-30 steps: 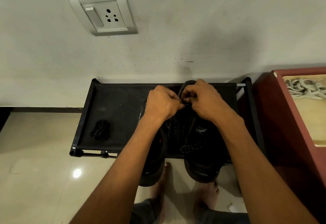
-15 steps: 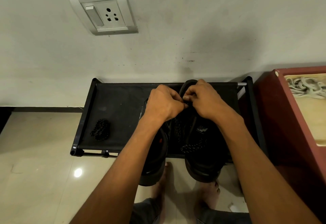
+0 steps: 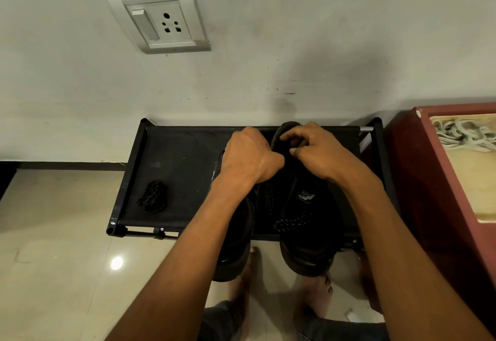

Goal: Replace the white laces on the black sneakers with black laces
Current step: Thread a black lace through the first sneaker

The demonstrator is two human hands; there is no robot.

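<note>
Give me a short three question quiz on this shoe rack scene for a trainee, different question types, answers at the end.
1. True or false: the spare bundle of black lace lies on the rack, left of both sneakers.
2. Multiple choice: where are the white laces? A) in the right sneaker B) on the red cabinet C) on the floor.
3. Fill in: both the left hand and right hand work near the right sneaker's ____ end.

Key: 1 true; 2 B; 3 top (collar).
</note>
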